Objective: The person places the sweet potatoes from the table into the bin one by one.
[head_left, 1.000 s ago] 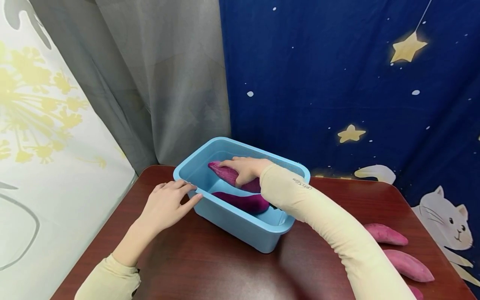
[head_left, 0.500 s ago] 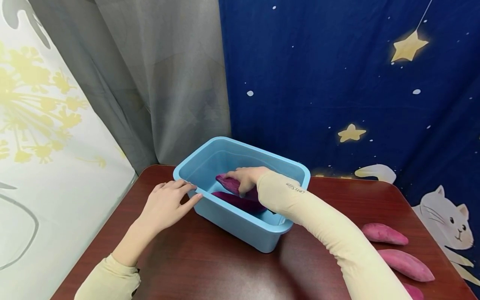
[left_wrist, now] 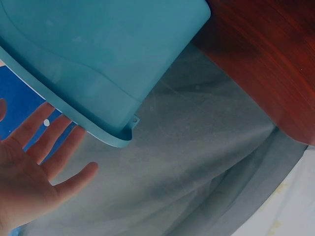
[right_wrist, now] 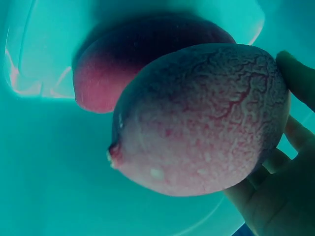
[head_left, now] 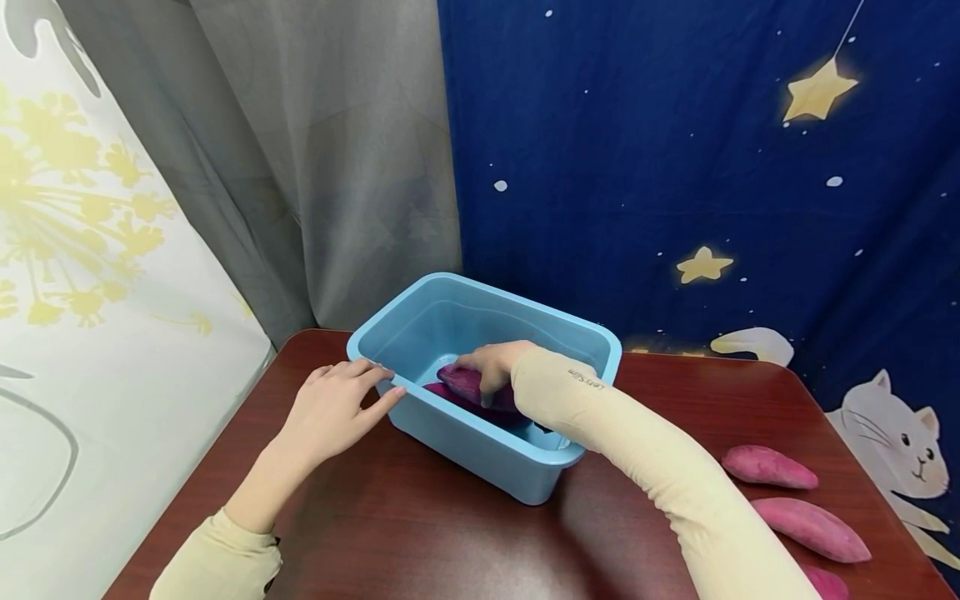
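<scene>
In the head view, my right hand (head_left: 495, 365) reaches down into a blue plastic bin (head_left: 468, 454) and grips a purple sweet potato (head_left: 459, 382). The right wrist view shows this sweet potato (right_wrist: 197, 123) close up, with wrinkled skin and a blunt tip, thumb and fingers around its far end. A second, smoother sweet potato (right_wrist: 101, 88) lies on the bin's floor just beyond it, partly hidden by the held one. My left hand (head_left: 333, 408) rests with its fingertips on the bin's near left rim, fingers extended and spread in the left wrist view.
The bin stands on a reddish-brown table (head_left: 390, 525). At the right edge lie pink sweet potatoes (head_left: 813, 529), partly behind my right sleeve (head_left: 667, 467). Behind the table hang a grey curtain (head_left: 375, 167) and a blue star-printed curtain (head_left: 600, 167).
My right hand has lowered the held sweet potato deeper into the bin and toward the near side, over the other one. The left hand has stayed on the rim.
</scene>
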A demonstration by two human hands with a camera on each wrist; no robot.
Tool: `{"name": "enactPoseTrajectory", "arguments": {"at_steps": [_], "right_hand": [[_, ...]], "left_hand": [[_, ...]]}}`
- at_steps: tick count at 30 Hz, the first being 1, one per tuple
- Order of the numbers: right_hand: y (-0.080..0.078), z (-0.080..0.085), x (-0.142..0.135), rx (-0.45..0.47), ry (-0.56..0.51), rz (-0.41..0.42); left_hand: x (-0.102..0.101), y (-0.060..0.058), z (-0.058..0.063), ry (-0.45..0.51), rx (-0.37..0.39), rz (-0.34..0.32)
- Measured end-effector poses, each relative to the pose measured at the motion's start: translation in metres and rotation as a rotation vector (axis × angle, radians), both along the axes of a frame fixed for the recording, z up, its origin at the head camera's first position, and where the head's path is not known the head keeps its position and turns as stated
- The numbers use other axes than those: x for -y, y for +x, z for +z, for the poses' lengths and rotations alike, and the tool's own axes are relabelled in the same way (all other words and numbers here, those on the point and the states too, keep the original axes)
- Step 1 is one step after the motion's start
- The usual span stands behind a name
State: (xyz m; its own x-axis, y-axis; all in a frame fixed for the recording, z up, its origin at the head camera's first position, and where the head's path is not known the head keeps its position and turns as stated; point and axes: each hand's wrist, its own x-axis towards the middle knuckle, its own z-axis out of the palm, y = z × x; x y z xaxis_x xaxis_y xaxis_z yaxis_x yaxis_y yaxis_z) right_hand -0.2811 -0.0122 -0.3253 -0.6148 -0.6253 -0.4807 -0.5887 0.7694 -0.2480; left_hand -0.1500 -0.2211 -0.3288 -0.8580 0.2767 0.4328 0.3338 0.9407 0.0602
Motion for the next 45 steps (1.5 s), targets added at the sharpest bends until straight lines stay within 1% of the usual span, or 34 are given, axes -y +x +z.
{"name": "enactPoseTrajectory", "arguments": {"at_steps": [3,7,10,12,15,20,23,29,33,35,40,45], "right_hand": [[0.001,-0.001,0.0,0.03,0.0,-0.015],[0.002,-0.001,0.0,0.028,0.028,-0.019],[0.002,-0.001,0.0,0.037,0.039,-0.042],[0.002,-0.001,0.001,0.054,0.034,-0.065],[0.003,-0.002,0.002,0.069,0.019,-0.074],[0.003,-0.001,0.002,0.054,0.015,-0.073],[0.003,0.002,0.002,0.027,0.01,-0.064],[0.002,0.013,0.0,0.006,-0.023,-0.038],[0.0,0.022,-0.002,-0.036,-0.01,-0.007],[0.0,0.027,-0.004,-0.058,-0.005,0.01],[0.001,0.041,-0.007,-0.079,-0.017,0.029],[0.003,0.053,-0.008,-0.1,-0.033,0.068]], "left_hand": [[0.0,0.0,0.0,0.001,0.002,-0.001],[0.0,0.0,0.0,0.002,0.001,-0.001],[0.0,0.0,0.0,0.001,0.001,-0.001],[0.0,0.0,0.0,0.0,0.002,0.001],[0.0,0.0,0.0,0.0,0.007,0.002],[0.0,0.0,-0.001,-0.001,0.009,0.0],[0.0,0.0,-0.001,-0.003,0.005,-0.001],[-0.001,0.0,0.0,-0.007,-0.004,-0.003],[-0.001,0.0,0.001,-0.007,-0.003,-0.003],[-0.001,0.001,0.001,-0.007,-0.003,-0.003],[0.0,0.001,0.0,-0.008,-0.007,-0.005],[-0.001,0.001,0.001,-0.012,-0.005,-0.004]]}}
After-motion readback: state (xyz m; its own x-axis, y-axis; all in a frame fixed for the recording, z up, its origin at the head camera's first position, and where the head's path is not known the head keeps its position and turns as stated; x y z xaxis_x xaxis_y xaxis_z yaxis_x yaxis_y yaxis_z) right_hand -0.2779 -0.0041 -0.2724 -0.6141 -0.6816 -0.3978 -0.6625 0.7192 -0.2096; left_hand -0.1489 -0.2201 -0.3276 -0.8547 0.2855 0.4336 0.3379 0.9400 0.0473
